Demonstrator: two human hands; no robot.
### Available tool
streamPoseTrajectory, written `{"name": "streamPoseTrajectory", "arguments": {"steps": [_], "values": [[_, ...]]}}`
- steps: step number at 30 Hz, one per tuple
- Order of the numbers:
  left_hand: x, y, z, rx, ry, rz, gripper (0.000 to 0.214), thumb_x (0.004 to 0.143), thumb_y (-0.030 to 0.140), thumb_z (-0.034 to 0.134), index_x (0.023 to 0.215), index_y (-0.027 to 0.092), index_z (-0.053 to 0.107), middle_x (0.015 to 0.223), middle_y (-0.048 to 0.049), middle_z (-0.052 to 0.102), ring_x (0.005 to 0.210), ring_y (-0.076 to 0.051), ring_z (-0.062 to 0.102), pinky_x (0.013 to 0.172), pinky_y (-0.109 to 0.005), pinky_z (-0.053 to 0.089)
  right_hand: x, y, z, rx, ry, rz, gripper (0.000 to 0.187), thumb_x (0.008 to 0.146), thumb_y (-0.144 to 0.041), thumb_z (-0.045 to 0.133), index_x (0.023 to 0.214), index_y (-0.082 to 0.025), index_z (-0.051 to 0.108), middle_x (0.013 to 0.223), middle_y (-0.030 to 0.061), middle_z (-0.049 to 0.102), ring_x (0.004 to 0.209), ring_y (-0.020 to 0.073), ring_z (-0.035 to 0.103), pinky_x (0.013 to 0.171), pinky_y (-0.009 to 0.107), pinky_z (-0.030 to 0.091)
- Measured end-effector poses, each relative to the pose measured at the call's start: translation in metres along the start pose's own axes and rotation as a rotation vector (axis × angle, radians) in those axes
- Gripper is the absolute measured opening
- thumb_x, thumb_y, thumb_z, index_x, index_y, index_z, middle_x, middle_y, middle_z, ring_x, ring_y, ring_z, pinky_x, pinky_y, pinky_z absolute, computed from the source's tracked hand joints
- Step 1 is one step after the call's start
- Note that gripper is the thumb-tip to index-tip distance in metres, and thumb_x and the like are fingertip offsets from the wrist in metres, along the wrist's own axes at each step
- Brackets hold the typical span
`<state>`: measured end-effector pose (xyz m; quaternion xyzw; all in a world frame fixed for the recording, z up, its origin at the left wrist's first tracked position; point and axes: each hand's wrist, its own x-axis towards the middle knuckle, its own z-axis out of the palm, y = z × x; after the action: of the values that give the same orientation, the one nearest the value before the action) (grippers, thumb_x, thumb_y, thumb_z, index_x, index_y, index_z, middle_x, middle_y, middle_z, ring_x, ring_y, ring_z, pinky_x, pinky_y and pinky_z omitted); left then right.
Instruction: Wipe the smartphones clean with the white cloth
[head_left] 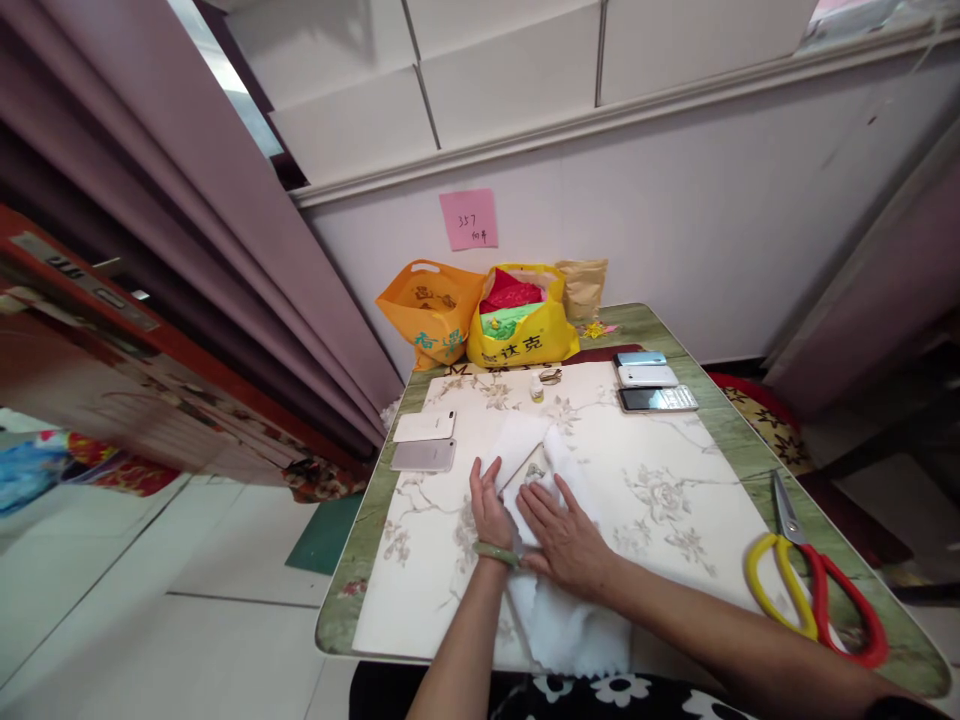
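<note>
A white cloth [574,625] lies on the table in front of me, its lower end hanging toward my lap. Within its upper folds shows a flat, pale thing with a thin dark edge [531,466]; its kind cannot be made out. My right hand [566,535] rests flat over the cloth and the lower part of this thing, fingers stretched out. At its left side stands my left hand [489,510], turned on edge with fingers apart, touching the cloth. A green bangle [495,553] circles my left wrist.
Two phones [424,427] lie at left, several more phones [648,376] at right. A small bottle [536,388] stands behind the cloth. Large scissors [787,515] with yellow and red handles lie near the right edge. Orange [431,310] and yellow [525,340] bags stand at the back.
</note>
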<state>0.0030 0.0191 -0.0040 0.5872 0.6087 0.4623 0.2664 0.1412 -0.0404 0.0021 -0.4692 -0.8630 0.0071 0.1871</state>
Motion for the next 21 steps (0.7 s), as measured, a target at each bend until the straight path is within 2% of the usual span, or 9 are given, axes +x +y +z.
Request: {"name": "streamPoseTrajectory", "arguments": {"steps": [3,7,12,17,21], "values": [[0.001,0.001,-0.001,-0.142,-0.013,-0.072,0.047,0.094,0.029,0.033,0.138,0.016,0.045,0.132,-0.0099,0.057,0.125,-0.020,0.051,0.106,-0.033,0.040,0.007,0.003,-0.002,0.037,-0.040,-0.096,0.075,0.091,-0.057,0.043,0.149,-0.012,0.026,0.149,0.0155,0.037,0.139,0.0277,0.030,0.118,0.051,0.001],[0.001,0.003,-0.002,-0.246,-0.048,-0.133,0.047,0.097,0.034,0.028,0.136,0.015,0.045,0.130,-0.0108,0.060,0.125,-0.019,0.052,0.107,-0.034,0.039,0.011,0.010,-0.005,0.067,-0.086,-0.061,0.079,0.090,-0.057,0.044,0.151,-0.013,0.020,0.152,0.0160,0.030,0.140,0.0287,0.028,0.116,0.054,-0.006],[0.002,-0.003,0.000,-0.239,-0.102,-0.089,0.043,0.096,0.032,0.031,0.134,0.016,0.044,0.128,-0.0115,0.061,0.123,-0.020,0.053,0.107,-0.038,0.040,-0.011,0.022,-0.016,0.110,-0.136,-0.038,0.062,0.093,-0.038,0.045,0.150,-0.022,0.025,0.150,0.0095,0.036,0.139,0.0243,0.032,0.114,0.055,-0.011],[0.004,-0.009,0.003,-0.089,-0.185,-0.021,0.042,0.087,0.024,0.043,0.128,0.018,0.051,0.130,-0.0099,0.059,0.119,-0.021,0.056,0.101,-0.038,0.045,-0.030,0.058,-0.031,0.132,-0.049,0.261,0.042,0.094,-0.031,0.042,0.134,-0.026,0.052,0.136,0.0077,0.056,0.124,0.0238,0.052,0.115,0.057,0.003],[0.004,-0.002,0.005,0.161,-0.235,0.134,0.046,0.079,0.024,0.056,0.124,0.020,0.055,0.134,-0.0096,0.055,0.127,-0.024,0.049,0.110,-0.044,0.036,-0.044,0.085,-0.043,0.238,0.152,0.485,0.041,0.095,-0.039,0.036,0.124,-0.020,0.059,0.129,0.0106,0.061,0.122,0.0249,0.054,0.111,0.052,0.027]]}}
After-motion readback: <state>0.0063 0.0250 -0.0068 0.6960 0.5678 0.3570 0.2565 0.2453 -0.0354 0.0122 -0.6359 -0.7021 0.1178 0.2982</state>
